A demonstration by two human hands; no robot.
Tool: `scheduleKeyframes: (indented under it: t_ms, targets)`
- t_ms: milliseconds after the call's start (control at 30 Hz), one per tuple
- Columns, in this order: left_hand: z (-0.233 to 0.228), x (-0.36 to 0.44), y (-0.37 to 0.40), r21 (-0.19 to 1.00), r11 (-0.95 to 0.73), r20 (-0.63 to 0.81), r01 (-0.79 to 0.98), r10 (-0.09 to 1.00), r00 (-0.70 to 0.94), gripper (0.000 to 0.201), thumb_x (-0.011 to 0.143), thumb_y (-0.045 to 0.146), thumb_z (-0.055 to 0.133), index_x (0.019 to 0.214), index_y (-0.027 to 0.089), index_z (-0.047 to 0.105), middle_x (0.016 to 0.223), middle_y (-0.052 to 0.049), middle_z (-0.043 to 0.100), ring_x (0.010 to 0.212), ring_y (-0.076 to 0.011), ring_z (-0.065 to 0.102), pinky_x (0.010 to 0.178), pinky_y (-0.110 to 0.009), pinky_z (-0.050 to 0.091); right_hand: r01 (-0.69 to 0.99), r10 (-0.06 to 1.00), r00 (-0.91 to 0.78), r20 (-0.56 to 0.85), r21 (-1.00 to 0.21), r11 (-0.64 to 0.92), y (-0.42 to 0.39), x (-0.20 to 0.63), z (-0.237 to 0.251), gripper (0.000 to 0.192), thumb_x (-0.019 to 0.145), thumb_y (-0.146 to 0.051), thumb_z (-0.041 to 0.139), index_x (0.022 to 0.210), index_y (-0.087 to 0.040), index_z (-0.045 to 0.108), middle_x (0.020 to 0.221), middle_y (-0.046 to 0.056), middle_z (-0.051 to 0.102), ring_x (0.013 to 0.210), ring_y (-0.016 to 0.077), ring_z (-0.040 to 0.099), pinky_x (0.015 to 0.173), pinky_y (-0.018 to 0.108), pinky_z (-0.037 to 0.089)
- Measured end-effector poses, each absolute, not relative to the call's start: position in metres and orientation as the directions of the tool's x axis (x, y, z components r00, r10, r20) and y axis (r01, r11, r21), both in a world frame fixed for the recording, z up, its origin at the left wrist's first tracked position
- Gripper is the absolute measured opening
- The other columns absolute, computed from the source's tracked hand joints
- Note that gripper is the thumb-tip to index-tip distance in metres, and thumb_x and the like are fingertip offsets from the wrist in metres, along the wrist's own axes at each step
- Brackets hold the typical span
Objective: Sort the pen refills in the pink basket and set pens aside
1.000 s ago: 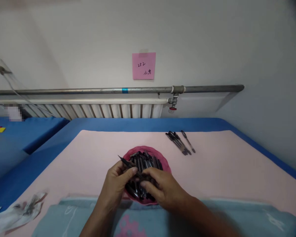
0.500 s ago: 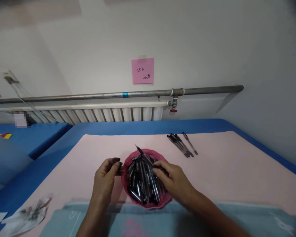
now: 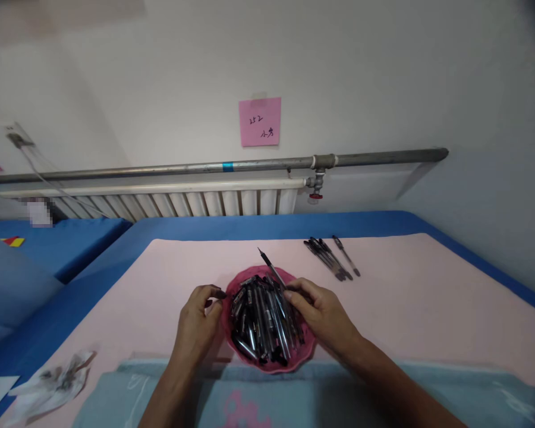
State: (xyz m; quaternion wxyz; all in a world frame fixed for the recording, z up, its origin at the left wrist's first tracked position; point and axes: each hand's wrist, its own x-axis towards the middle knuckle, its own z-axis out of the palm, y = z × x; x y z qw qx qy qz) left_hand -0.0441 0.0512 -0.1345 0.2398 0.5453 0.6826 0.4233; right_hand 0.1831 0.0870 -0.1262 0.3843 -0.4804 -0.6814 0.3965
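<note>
Pink cloth point(image 3: 405, 309) over a blue-covered table, white wall with radiator point(image 3: 169, 203) behind. Right hand point(image 3: 323, 312) has its fingers pinched together on one black pen point(image 3: 271, 271), whose tip sticks up and away from the grip, over the far rim of the pink bowl point(image 3: 310, 351). Just left of and below that grip the bowl is heaped with dark pens. Left hand point(image 3: 198, 324) rests at the bowl's left rim, fingertips closed on a small dark piece point(image 3: 220, 294). Beyond the grip to the right, well apart, lies a row of finished pens point(image 3: 332, 260).
</note>
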Motion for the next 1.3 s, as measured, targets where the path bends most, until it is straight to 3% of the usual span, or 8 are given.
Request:
scheduleKeyframes:
  t_ms: [133, 333, 533, 667, 933, 1300]
  targets:
    - [-0.136, -0.044, 0.052, 0.750, 0.023, 0.145, 0.661, 0.969, -0.198, 0.019, 0.072, 0.017, 0.045, 0.078, 0.018, 0.062, 0.104, -0.009, 0.062, 0.092, -0.0210, 0.058, 0.086, -0.038, 0.044, 0.370, 0.955, -0.248, 0.161, -0.896, 0.247, 0.087, 0.183, -0.127, 0.018, 0.082, -0.034, 0.050, 0.080, -0.020, 0.062, 0.072, -0.001, 0.063, 0.067, 0.0141, 0.056, 0.064, 0.026, 0.044]
    - [-0.145, -0.043, 0.053, 0.560, -0.013, 0.230, 0.828, 0.963, -0.140, 0.033, 0.081, 0.018, 0.039, 0.098, 0.014, 0.067, 0.117, -0.014, 0.059, 0.109, -0.0248, 0.052, 0.097, -0.041, 0.040, 0.387, 0.952, -0.259, 0.165, -0.885, 0.259, 0.086, 0.182, -0.127, 0.018, 0.082, -0.033, 0.049, 0.082, -0.020, 0.062, 0.070, -0.001, 0.063, 0.065, 0.0138, 0.057, 0.063, 0.026, 0.045]
    - [-0.147, -0.031, 0.052, 0.280, 0.011, 0.244, 0.960, 0.966, -0.083, 0.033, 0.082, 0.016, 0.041, 0.101, 0.017, 0.068, 0.127, -0.015, 0.053, 0.116, -0.0296, 0.047, 0.093, -0.044, 0.041, 0.385, 0.952, -0.266, 0.153, -0.888, 0.250, 0.085, 0.181, -0.127, 0.019, 0.082, -0.033, 0.049, 0.083, -0.019, 0.062, 0.070, 0.000, 0.064, 0.064, 0.0140, 0.056, 0.060, 0.026, 0.045]
    - [-0.143, -0.025, 0.052, 0.159, 0.038, 0.210, 0.987, 0.975, -0.071, 0.032, 0.082, 0.016, 0.043, 0.101, 0.020, 0.069, 0.131, -0.014, 0.051, 0.122, -0.0320, 0.042, 0.091, -0.045, 0.042, 0.390, 0.957, -0.263, 0.121, -0.894, 0.220, 0.084, 0.180, -0.126, 0.017, 0.082, -0.031, 0.050, 0.084, -0.019, 0.062, 0.068, -0.001, 0.062, 0.063, 0.0136, 0.056, 0.059, 0.025, 0.045]
    - [-0.137, -0.022, 0.054, 0.047, 0.078, 0.131, 0.996, 0.988, -0.083, 0.032, 0.086, 0.021, 0.042, 0.101, 0.024, 0.070, 0.133, -0.012, 0.052, 0.124, -0.0344, 0.040, 0.090, -0.047, 0.041, 0.398, 0.953, -0.274, 0.132, -0.886, 0.237, 0.083, 0.178, -0.126, 0.015, 0.081, -0.030, 0.051, 0.084, -0.020, 0.063, 0.070, -0.001, 0.064, 0.063, 0.0137, 0.057, 0.060, 0.026, 0.044]
    - [-0.133, -0.024, 0.057, 0.088, 0.089, -0.017, 0.992, 0.996, -0.087, 0.028, 0.080, 0.022, 0.048, 0.096, 0.026, 0.071, 0.137, -0.010, 0.048, 0.126, -0.0335, 0.039, 0.093, -0.048, 0.037, 0.466, 0.945, -0.302, 0.123, -0.846, 0.259, 0.080, 0.177, -0.124, 0.014, 0.083, -0.028, 0.050, 0.086, -0.020, 0.062, 0.074, 0.000, 0.064, 0.065, 0.0130, 0.056, 0.058, 0.024, 0.042]
